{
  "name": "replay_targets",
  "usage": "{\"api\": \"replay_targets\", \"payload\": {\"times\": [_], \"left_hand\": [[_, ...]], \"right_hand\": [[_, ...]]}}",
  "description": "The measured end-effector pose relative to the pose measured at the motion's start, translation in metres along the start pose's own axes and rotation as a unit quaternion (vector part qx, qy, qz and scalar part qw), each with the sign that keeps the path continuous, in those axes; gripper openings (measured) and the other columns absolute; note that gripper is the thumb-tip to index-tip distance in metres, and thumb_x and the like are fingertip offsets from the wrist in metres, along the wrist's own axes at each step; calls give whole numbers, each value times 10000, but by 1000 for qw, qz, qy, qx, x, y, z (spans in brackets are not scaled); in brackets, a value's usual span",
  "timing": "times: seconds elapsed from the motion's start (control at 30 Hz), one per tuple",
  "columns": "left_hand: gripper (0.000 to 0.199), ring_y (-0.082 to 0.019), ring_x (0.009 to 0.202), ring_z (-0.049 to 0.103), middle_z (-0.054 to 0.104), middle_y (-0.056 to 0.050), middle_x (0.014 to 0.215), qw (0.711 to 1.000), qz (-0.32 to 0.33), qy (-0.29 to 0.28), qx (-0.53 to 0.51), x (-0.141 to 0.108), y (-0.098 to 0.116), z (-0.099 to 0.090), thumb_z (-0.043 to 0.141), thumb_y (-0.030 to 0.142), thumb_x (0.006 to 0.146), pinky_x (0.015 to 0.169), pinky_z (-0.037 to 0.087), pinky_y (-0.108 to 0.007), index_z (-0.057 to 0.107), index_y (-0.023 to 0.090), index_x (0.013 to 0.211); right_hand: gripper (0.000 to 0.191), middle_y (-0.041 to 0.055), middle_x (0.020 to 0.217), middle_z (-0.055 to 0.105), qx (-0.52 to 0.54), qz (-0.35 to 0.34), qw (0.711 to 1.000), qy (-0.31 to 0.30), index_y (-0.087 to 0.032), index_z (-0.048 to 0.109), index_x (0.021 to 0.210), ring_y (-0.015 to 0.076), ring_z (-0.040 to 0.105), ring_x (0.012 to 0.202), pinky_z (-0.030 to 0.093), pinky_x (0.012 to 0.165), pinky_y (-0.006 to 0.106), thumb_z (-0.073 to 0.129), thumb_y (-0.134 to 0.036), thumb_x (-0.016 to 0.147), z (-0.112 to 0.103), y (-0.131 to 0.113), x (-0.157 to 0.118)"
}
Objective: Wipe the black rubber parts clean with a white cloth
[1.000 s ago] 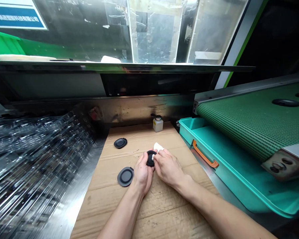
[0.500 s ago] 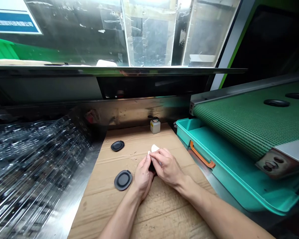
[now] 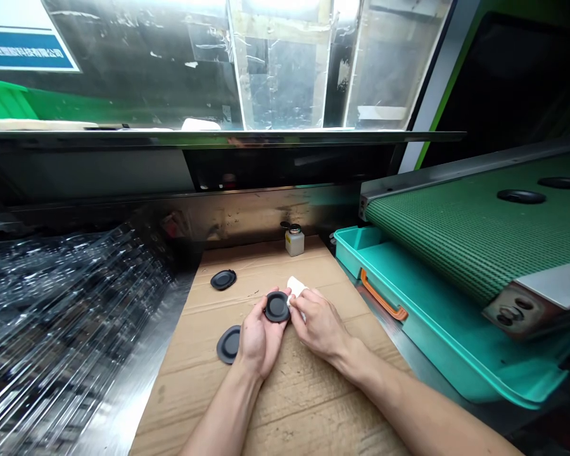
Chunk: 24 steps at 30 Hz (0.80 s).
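Observation:
My left hand (image 3: 259,339) cradles a black rubber oval disc (image 3: 277,307) at its fingertips, with the flat face upward. My right hand (image 3: 319,326) lies just right of it and pinches a white cloth (image 3: 296,290), which touches the disc's edge. Two similar discs rest on the cardboard sheet (image 3: 266,405). One, a black disc (image 3: 228,345), lies just left of my left hand and is partly hidden by it. Another black disc (image 3: 223,279) lies farther back.
A small white bottle with a dark cap (image 3: 294,243) stands at the cardboard's far edge. To the right are a teal tray with an orange handle (image 3: 361,253) and a green conveyor belt (image 3: 456,247) carrying several black discs. Stacked clear plastic (image 3: 66,316) lies left.
The held disc, hidden between my hands half a second ago, now shows its face in my left hand. My right hand and the cloth have shifted right of it.

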<state>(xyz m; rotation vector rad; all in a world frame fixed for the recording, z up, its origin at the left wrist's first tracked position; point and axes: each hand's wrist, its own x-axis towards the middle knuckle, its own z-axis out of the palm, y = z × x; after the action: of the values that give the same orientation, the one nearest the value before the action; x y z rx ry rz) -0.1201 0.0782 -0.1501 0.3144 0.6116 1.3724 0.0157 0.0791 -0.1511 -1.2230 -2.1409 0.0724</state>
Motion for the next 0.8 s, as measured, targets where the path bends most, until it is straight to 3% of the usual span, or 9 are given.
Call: {"api": "replay_targets", "payload": {"times": [0.13, 0.27, 0.47, 0.67, 0.8], "left_hand": [[273, -272, 1098, 629, 659, -178, 1172, 1000, -17, 4, -20, 2, 1, -2, 497, 208, 872, 985, 500, -444, 633, 102, 1083], [282, -267, 1105, 625, 654, -172, 1190, 999, -14, -13, -33, 0, -2, 0, 495, 205, 871, 1006, 484, -435, 636, 102, 1092], [312, -258, 1110, 623, 658, -138, 1197, 1000, -14, -9, -19, -2, -4, 4, 494, 236, 886, 1010, 478, -430, 623, 140, 1154], [262, -266, 1098, 628, 646, -160, 1200, 1000, 1, -18, -17, 0, 3, -2, 506, 218, 892, 984, 498, -434, 630, 123, 1103], [272, -265, 1112, 619, 644, -157, 1198, 1000, -12, -21, -17, 0, 3, -3, 491, 247, 908, 994, 496, -425, 638, 120, 1098]], "right_hand": [[129, 63, 927, 584, 19, -51, 998, -25, -195, 616, 906, 192, 510, 892, 440, 779, 292, 487, -189, 901, 3, -11, -4], [176, 80, 903, 584, -7, -10, 1000, 5, -185, 617, 898, 211, 500, 891, 438, 813, 329, 443, -189, 923, 6, -15, -3], [151, 58, 880, 575, 92, -47, 995, 9, -191, 632, 901, 192, 515, 878, 446, 843, 317, 482, -177, 901, 8, -21, -3], [159, 75, 931, 591, -21, -21, 999, -22, -190, 631, 901, 212, 496, 899, 446, 780, 318, 474, -168, 897, 3, -18, -4], [154, 62, 942, 592, -7, -79, 996, -36, -198, 633, 916, 208, 496, 944, 440, 858, 317, 478, -197, 908, 1, -19, -3]]}}
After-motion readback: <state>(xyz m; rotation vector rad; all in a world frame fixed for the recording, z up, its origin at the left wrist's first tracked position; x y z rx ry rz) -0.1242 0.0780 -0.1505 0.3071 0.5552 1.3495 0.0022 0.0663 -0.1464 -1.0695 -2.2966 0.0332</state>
